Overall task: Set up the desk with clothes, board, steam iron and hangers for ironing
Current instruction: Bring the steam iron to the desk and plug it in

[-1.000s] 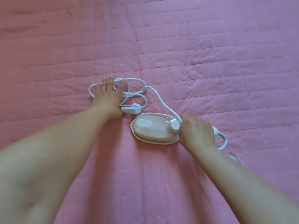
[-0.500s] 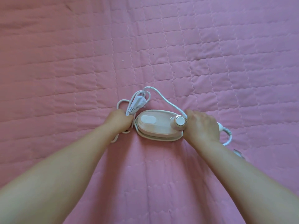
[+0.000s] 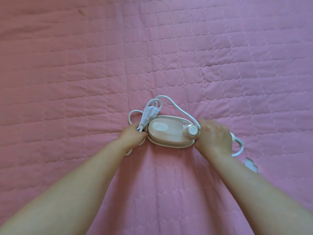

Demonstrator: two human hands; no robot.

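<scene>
Head view: the steam iron (image 3: 171, 132) lies flat on a pink quilted cover (image 3: 220, 56), between the two hands. The left hand (image 3: 131, 135) sits at the iron's left end with its fingers curled round a gathered bunch of the white cord (image 3: 182, 108). The plug (image 3: 149, 114) sticks up just beyond those fingers, touching the iron's far left edge, and loose loops of cord spill out past the knuckles on the far side and the left. From there one strand arcs over the far side of the iron toward the right hand (image 3: 214, 137). That hand covers the iron's right end, beside the round white dial (image 3: 192, 130). Its fingers bend down around the end of the body, though their tips are hidden, so how firmly they grasp it cannot be told. More cord curves out from behind the right hand on its outer side. A small white piece (image 3: 251, 164) lies on the cover near the right wrist, too unclear to name.
</scene>
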